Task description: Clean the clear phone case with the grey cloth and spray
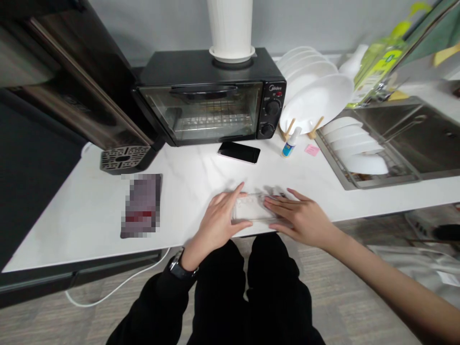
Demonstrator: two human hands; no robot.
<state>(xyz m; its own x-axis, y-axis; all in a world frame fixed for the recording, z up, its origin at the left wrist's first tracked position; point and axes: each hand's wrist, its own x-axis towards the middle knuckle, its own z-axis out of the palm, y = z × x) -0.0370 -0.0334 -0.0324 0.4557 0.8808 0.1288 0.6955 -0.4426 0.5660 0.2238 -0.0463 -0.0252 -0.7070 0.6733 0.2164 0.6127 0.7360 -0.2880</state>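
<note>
A: Where exactly is the clear box (pixel 251 209)?

B: It lies on the white surface (pixel 194 191), close to the front edge, between the two hands. The phone (pixel 239 153) is behind it, near the oven (pixel 212 105).

A: How would you advise to handle it well?

B: I would keep it flat and give both ends an equal, gentle pressure. The plastic looks smooth, so in my judgement a strong push from one side could make it slide. Because the edge is so near, it is better to work a little further inside.

A: And how is the left hand (pixel 221 215)?

B: It is widely spread. The thumb is at the front side of the box and the first finger at the back, so the hand goes around the left end. Whether it really squeezes, I cannot tell.

A: The right hand (pixel 305 218) does the same?

B: Not exactly. Its fingers are almost straight and reach over the right end from above, while the thumb stands apart, at the front. It touches the box, but I do not see a firm grip.

A: Is something under these fingers?

B: There is a small dark detail beside them, but it is too blurred and partly covered, so I prefer not to name it.
</note>
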